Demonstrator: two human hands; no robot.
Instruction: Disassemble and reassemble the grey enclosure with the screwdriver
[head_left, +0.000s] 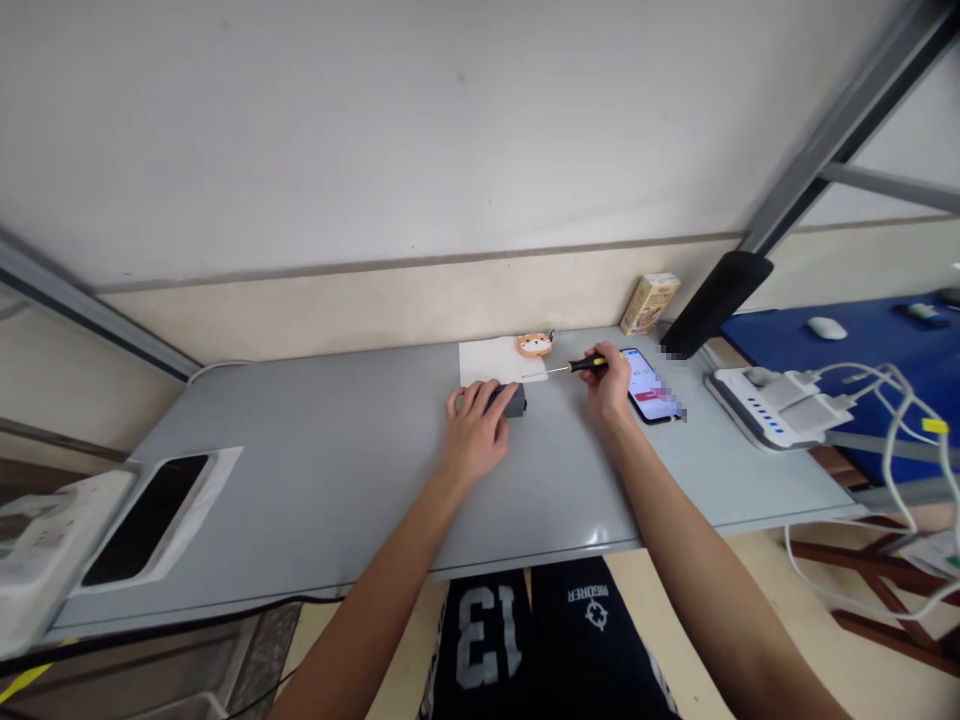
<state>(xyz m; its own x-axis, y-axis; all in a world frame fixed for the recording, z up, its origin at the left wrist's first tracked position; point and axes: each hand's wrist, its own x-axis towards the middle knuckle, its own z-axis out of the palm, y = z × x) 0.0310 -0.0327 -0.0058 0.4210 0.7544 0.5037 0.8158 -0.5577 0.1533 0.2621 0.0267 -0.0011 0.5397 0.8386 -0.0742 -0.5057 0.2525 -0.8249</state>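
On the grey desk, my left hand wraps its fingers over a small dark grey block-shaped object. Most of that object is hidden under the fingers, so its kind is unclear. My right hand grips a screwdriver by its black and yellow handle. The thin metal shaft points left, its tip just above and beyond the grey object, apparently apart from it. Behind both lies a white sheet of paper, with an orange and white animal-face item at its right edge.
Right of my right hand lies a lit phone. A small carton stands against the wall near a black padded post. A power strip with white cables sits at the right. Far left are a dark-screened phone and a white box-like item.
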